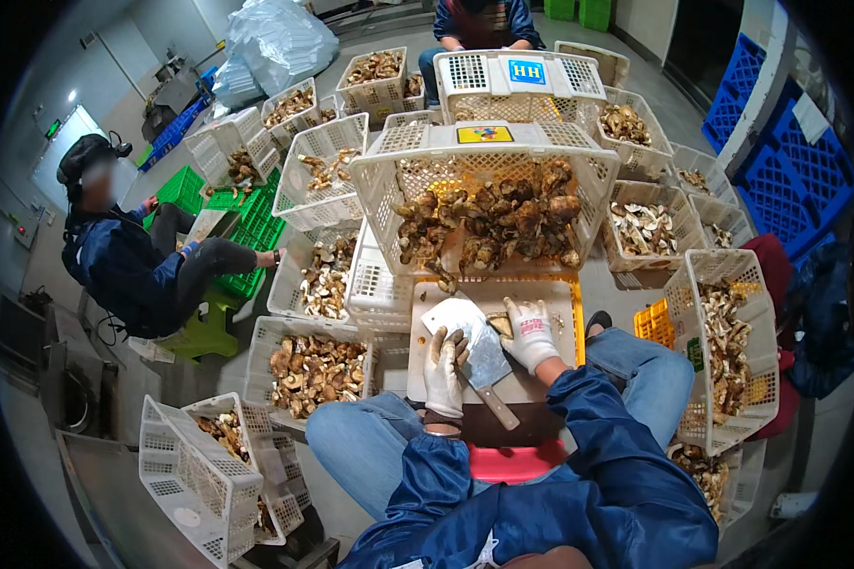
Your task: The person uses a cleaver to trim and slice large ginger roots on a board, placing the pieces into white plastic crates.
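Note:
A cleaver with a wooden handle [498,408] and a broad metal blade [470,341] lies flat on a white cutting board [427,380] before me. My left hand [445,370], in a white glove with soiled fingertips, is at the blade's left side, fingers spread; whether they touch the blade is unclear. On the other side my right hand [532,334], also in a white glove, rests on the board with its fingers apart, beside a piece of mushroom [501,324] at its fingertips. Behind the board a tipped white plastic crate [377,185] holds a heap of brown mushrooms [512,213].
White crates of mushrooms stand on both sides, among them one with brown caps [320,373] at left and one [722,348] at right. A co-worker [128,249] sits at left by green crates [252,235]; another [494,28] sits beyond the stacked crates.

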Available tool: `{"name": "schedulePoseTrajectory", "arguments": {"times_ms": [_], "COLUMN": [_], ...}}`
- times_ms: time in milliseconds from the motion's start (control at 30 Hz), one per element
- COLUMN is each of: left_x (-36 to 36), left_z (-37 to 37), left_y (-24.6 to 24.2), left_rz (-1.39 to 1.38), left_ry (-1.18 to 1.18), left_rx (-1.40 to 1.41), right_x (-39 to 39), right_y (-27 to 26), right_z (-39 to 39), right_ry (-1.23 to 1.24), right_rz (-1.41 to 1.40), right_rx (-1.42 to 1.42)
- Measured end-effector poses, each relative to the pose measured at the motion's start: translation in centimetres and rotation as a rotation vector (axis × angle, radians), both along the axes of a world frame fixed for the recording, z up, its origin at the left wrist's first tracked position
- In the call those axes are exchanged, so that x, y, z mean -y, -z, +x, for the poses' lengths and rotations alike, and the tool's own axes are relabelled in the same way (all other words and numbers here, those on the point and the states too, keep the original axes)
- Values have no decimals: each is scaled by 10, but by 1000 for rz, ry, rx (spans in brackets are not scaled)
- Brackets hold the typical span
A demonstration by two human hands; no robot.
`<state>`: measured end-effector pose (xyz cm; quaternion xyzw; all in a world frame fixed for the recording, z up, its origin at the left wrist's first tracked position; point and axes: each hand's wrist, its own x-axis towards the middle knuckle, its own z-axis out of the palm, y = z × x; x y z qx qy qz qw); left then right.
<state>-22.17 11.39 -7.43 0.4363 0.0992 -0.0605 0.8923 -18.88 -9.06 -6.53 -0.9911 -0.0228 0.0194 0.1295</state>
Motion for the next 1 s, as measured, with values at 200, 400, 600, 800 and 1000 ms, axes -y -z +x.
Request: {"name": "schedulePoseTrajectory", "arguments": {"times_ms": [200,400,600,800,1000], "left_x": [4,15,28,49,51], "left_z": [-1,-3,2,-9,-12], "left_y": [4,4,24,10,3], "left_rz": [-40,23,-44,97,206], "left_ry": [17,72,40,169,254], "left_rx": [-91,-117,-109,-121,-124], "right_x": [21,112,210,304,177], "right_y": [-59,-41,-41,-11,-41], "right_z": [-22,-28,-6,40,6], "right_ry": [353,211,507,897,226], "right_rz": [1792,2453,1817,1715,327], "right_rx": [-172,-548,-950,25,-155]}}
